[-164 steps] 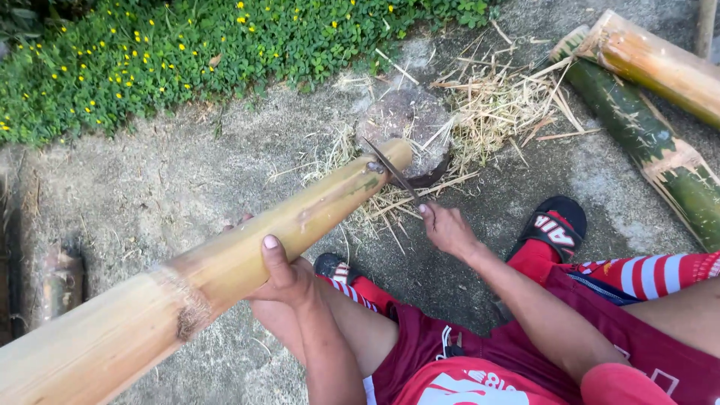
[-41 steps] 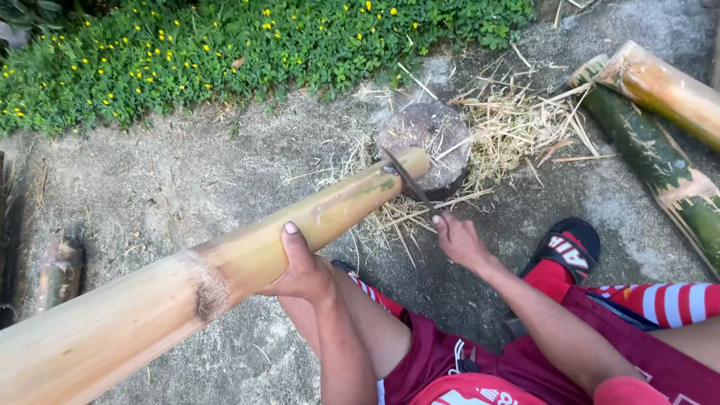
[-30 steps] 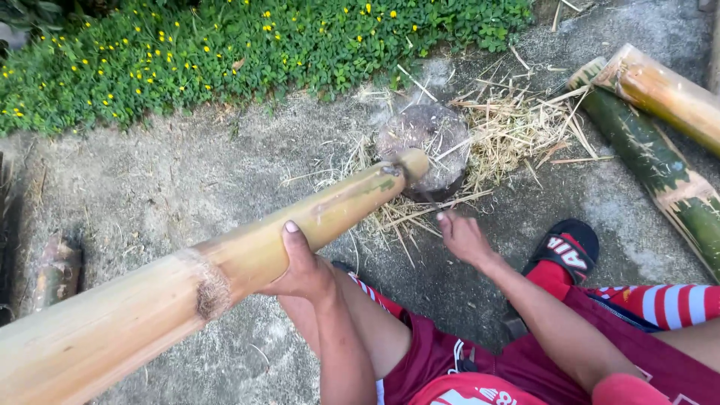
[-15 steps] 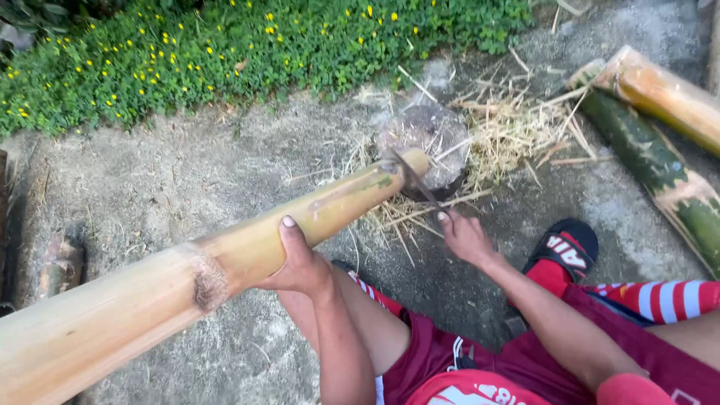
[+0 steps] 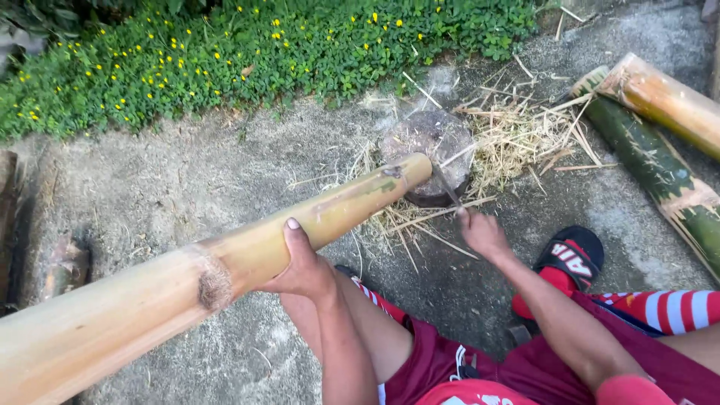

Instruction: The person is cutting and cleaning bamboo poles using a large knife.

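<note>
Fingers of left hand [image 5: 304, 262] wrap yellow bamboo pole [image 5: 247, 259].

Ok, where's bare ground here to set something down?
Bare concrete lies between the flowering plants and the bamboo pole, and more right of the shoe. It is crowded around the stump, with straw and bamboo sections.

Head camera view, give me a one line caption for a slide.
Left hand steadies a bamboo pole on a stump; right hand holds a blade.

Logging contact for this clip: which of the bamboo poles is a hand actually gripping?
The long yellow pole running to the wooden block, gripped by the left hand. The green pole and the yellowish pole lie untouched.
</note>
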